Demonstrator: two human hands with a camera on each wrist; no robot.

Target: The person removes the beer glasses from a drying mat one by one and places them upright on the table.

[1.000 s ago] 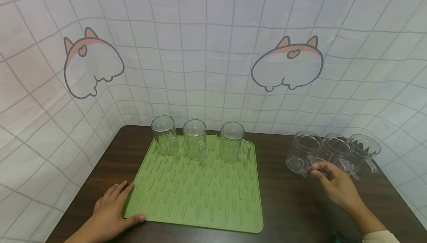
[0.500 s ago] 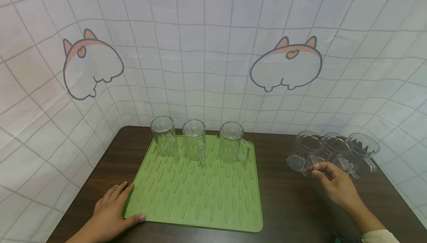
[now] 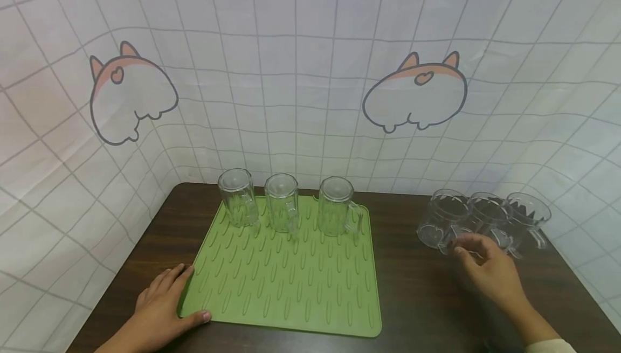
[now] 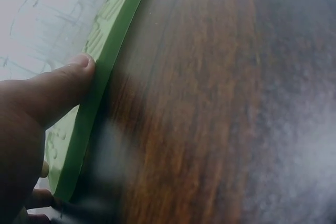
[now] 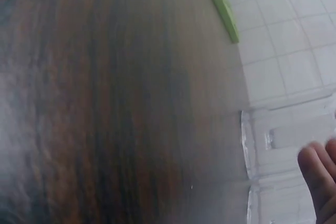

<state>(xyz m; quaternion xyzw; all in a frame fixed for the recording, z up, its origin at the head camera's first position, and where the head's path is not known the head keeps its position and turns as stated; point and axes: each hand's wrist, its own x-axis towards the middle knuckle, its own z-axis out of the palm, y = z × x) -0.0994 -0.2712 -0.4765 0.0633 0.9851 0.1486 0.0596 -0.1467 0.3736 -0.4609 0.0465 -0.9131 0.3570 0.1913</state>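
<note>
With the green mat (image 3: 291, 288) taken as landmark, the mugs are split evenly. On its far part, three are stood in a row, apparently mouth down: the left mug (image 3: 236, 196), the middle mug (image 3: 281, 202) and the right mug (image 3: 335, 207). Off its right side, on the bench (image 3: 412, 299), three others are left, bunched rim up: the inner mug (image 3: 443, 210), the centre mug (image 3: 487, 207) and the outer mug (image 3: 528, 208). By that count, the work may be judged half done. The mat's near left corner is spanned by the left hand (image 3: 160, 302), thumb and fingers spread. Beyond its right side, the inner mug's handle is reached by the right hand (image 3: 492, 272), fingers curled; whether it is pinched cannot be told.
</note>
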